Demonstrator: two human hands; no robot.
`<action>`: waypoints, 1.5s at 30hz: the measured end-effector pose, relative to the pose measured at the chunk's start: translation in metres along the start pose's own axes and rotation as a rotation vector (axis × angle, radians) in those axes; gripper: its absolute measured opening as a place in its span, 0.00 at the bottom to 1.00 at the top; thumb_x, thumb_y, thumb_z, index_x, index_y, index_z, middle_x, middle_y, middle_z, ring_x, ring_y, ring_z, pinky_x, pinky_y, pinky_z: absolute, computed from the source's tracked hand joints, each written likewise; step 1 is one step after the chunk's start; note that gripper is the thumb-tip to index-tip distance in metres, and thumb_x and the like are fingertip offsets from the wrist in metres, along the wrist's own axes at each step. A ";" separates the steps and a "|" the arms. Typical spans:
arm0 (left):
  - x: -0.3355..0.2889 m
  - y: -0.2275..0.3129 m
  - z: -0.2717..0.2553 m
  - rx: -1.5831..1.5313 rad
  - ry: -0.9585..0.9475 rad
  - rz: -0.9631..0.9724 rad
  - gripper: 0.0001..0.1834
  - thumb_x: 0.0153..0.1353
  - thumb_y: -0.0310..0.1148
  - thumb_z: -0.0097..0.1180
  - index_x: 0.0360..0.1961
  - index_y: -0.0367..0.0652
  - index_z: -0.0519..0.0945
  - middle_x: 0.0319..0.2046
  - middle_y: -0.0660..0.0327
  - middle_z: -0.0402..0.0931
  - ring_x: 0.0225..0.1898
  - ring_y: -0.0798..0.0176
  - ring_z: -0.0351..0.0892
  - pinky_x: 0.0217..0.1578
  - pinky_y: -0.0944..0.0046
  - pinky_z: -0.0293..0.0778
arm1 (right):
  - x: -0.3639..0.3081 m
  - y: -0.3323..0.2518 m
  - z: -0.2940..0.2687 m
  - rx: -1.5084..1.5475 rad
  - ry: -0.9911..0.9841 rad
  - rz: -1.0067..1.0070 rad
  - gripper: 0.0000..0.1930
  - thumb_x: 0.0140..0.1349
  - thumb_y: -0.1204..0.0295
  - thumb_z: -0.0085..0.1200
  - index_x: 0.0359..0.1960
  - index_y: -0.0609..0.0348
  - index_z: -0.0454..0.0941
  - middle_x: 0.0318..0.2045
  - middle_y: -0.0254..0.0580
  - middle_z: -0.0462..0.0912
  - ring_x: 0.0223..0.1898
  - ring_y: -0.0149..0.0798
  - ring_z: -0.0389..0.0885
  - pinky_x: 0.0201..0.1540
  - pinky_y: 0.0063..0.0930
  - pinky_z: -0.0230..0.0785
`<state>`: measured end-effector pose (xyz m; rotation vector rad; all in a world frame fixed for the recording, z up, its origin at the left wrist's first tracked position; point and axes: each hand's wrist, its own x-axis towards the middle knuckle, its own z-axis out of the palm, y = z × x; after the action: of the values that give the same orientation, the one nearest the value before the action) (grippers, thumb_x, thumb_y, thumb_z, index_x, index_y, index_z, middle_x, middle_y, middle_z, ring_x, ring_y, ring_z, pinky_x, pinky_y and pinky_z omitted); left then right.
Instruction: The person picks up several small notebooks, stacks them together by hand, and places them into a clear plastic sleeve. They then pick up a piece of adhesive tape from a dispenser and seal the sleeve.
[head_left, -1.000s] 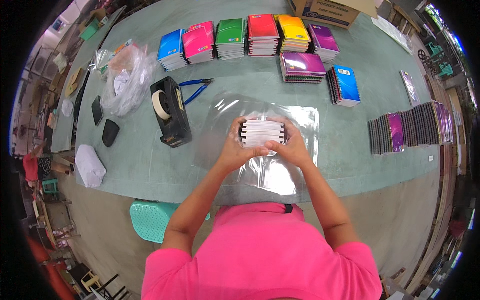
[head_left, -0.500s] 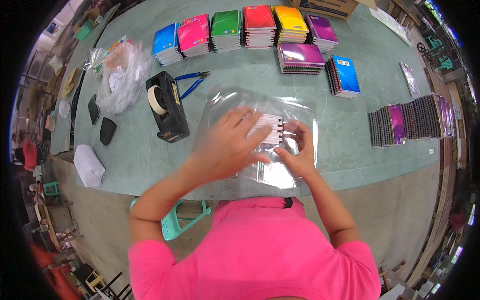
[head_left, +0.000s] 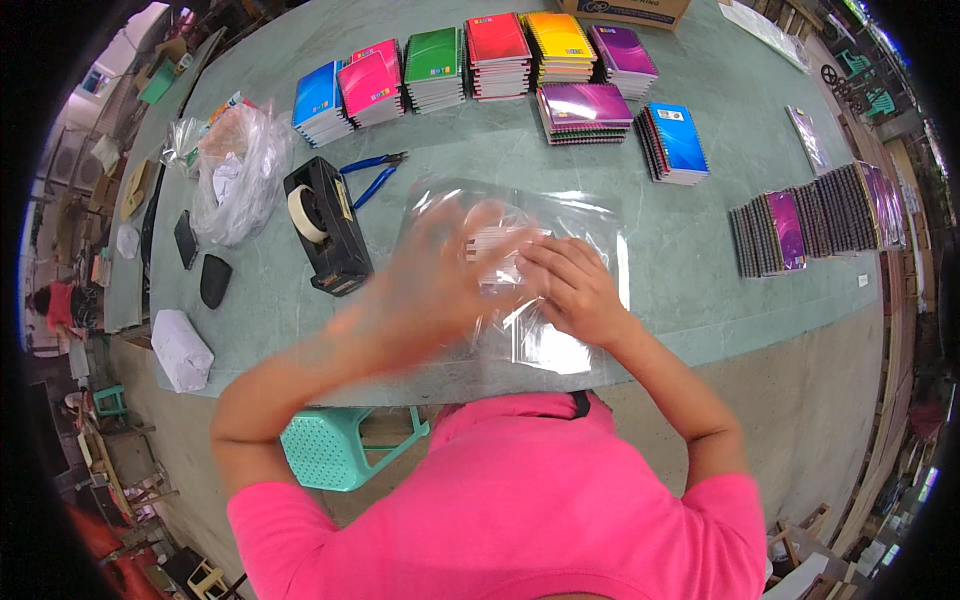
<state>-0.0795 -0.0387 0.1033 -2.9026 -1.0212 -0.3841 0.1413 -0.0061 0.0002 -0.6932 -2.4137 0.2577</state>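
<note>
A small stack of notebooks (head_left: 490, 243) with white page edges showing stands in clear plastic film (head_left: 580, 212) at the table's near middle. My right hand (head_left: 580, 295) is closed at the stack's right side, its bent fingers gripping the film. My left hand (head_left: 450, 265) is at the left side of the stack, smeared by motion, so its fingers cannot be made out. How the film lies between the hands is partly hidden.
A black tape dispenser (head_left: 345, 250) and blue-handled pliers (head_left: 375, 180) lie to the left, near a clear plastic bag (head_left: 245, 190). Notebook stacks in several colours, among them a green stack (head_left: 433, 60), line the far side. Spiral-bound notebooks (head_left: 825, 220) stand in a row at right.
My right hand has moved left and its fingers have closed against the wrapped stack. My left hand has swept about, now more blurred. The whole view has shifted slightly.
</note>
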 end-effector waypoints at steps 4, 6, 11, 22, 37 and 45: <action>0.027 -0.051 0.013 -0.035 -0.059 0.073 0.06 0.47 0.30 0.53 0.25 0.52 0.82 0.53 0.61 0.67 0.61 0.52 0.55 0.62 0.46 0.48 | -0.008 -0.003 0.011 -0.018 -0.012 0.017 0.22 0.49 0.77 0.54 0.49 0.58 0.72 0.52 0.42 0.72 0.58 0.43 0.67 0.59 0.42 0.58; 0.037 -0.042 0.021 -0.031 -0.062 0.160 0.06 0.46 0.31 0.54 0.24 0.50 0.82 0.53 0.61 0.67 0.62 0.52 0.56 0.63 0.45 0.47 | -0.008 -0.005 0.013 0.012 0.016 0.029 0.22 0.49 0.78 0.53 0.50 0.59 0.72 0.52 0.43 0.72 0.58 0.43 0.67 0.59 0.42 0.60; 0.049 -0.039 0.037 -0.017 -0.123 0.178 0.05 0.45 0.31 0.55 0.22 0.45 0.82 0.51 0.61 0.68 0.61 0.53 0.57 0.63 0.44 0.47 | -0.009 -0.010 0.017 0.118 0.080 0.106 0.20 0.49 0.79 0.52 0.47 0.57 0.73 0.52 0.45 0.72 0.58 0.46 0.68 0.58 0.42 0.62; 0.038 -0.057 0.013 -0.489 0.155 -0.346 0.12 0.46 0.28 0.61 0.34 0.40 0.78 0.41 0.61 0.76 0.44 0.61 0.74 0.46 0.60 0.69 | -0.010 -0.012 0.017 -0.081 0.167 0.105 0.20 0.44 0.76 0.55 0.44 0.50 0.76 0.41 0.36 0.74 0.48 0.42 0.69 0.52 0.44 0.58; -0.038 0.004 0.103 -0.238 0.409 -0.361 0.25 0.37 0.28 0.67 0.42 0.51 0.79 0.53 0.56 0.68 0.53 0.52 0.66 0.52 0.56 0.63 | 0.002 -0.005 0.018 0.114 0.116 0.074 0.17 0.39 0.76 0.64 0.35 0.51 0.78 0.33 0.34 0.73 0.36 0.42 0.68 0.39 0.32 0.63; -0.013 -0.019 0.093 -0.859 0.626 -0.533 0.32 0.45 0.42 0.66 0.53 0.46 0.72 0.50 0.54 0.69 0.53 0.51 0.66 0.53 0.54 0.62 | 0.013 -0.010 0.015 0.175 0.112 0.246 0.11 0.43 0.72 0.65 0.29 0.55 0.75 0.32 0.36 0.74 0.34 0.42 0.69 0.37 0.32 0.65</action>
<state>-0.0809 -0.0212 0.0094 -2.6026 -1.7699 -2.0253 0.1193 -0.0077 -0.0019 -0.8986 -2.1688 0.5097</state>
